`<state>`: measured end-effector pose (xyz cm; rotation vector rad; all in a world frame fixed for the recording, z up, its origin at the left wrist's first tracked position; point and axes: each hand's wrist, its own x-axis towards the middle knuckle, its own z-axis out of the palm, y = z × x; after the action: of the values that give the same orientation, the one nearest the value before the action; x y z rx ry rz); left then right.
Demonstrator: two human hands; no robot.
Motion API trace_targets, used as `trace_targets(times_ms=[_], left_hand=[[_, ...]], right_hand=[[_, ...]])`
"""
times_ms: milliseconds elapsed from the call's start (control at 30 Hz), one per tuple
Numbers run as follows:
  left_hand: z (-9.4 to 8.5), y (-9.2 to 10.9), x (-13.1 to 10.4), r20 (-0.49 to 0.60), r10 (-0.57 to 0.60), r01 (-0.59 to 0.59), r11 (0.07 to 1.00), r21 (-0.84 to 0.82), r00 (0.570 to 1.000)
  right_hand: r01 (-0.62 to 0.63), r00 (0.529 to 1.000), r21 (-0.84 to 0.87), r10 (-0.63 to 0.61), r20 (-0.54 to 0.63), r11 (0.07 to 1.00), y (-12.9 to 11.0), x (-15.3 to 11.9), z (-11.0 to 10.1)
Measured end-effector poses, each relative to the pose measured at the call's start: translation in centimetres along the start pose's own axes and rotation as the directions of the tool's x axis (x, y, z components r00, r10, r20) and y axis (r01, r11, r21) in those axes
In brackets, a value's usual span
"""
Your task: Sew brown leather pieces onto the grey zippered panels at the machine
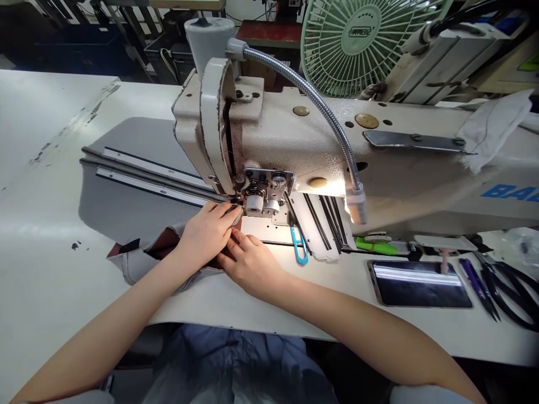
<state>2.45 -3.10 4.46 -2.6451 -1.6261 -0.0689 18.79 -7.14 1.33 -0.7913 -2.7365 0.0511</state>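
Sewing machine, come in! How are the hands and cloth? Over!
Left hand on grey fabric, close to sewing machine. Right hand beside it, at fabric's edge. Blue snips nearby, apart from both hands.

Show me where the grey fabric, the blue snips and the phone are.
Grey fabric [130, 212], head view: on its flat panel.
Blue snips [302, 261], head view: on the rounded handle end.
Phone [421, 289], head view: on the dark screen.

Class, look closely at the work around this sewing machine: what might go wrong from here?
1. The left hand has fingertips close to the stitching area of the sewing machine, so a finger might get caught.
2. The bunched fabric lies folded beneath the left forearm, so it could drag and pucker.
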Motion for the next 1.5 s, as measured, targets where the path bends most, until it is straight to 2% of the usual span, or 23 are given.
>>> trace_targets(times_ms=[200,333,467,700,900,1133,1333,1500], left_hand=[[-0.2,0.2,0.2,0.005,-0.019,0.019,1.0,-0.006,1.0],[-0.8,0.3,1.1,0.101,-0.075,0.076,0.997,-0.006,0.992],[-1.2,0.4,1.4,0.156,-0.067,0.068,0.998,0.0,0.985],[-1.2,0.4,0.6,0.149,-0.054,0.061,0.997,-0.041,0.987],[-1.4,0.1,1.5,0.173,-0.048,0.051,0.999,-0.01,0.984],[-0.8,-0.7,2.4,0.117,-0.014,0.019,0.999,-0.038,0.993],[-2.0,-0.6,1.0,0.097,0.049,-0.037,0.992,-0.12,0.994],[-2.2,0.7,0.1,0.09,-0.012,0.018,0.997,-0.071,0.996]], right_hand=[[-0.001,1.0,0.008,0.0,0.011,1.0,0.0,0.0,0.1],[-0.015,1.0,0.032,0.015,0.015,0.999,0.0,0.0,0.3],[-0.023,1.0,0.017,0.022,0.007,1.0,0.0,0.0,0.4],[-0.009,1.0,0.008,0.009,-0.015,1.0,0.0,0.1,0.3],[-0.011,1.0,0.003,0.011,-0.008,1.0,0.1,0.2,0.4],[-0.048,0.999,0.001,0.048,-0.007,0.999,0.7,0.7,0.7],[-0.034,0.999,-0.062,0.032,-0.035,0.998,0.5,0.5,0.2],[-0.013,0.999,-0.046,0.015,0.038,0.999,0.4,0.6,-0.5]])
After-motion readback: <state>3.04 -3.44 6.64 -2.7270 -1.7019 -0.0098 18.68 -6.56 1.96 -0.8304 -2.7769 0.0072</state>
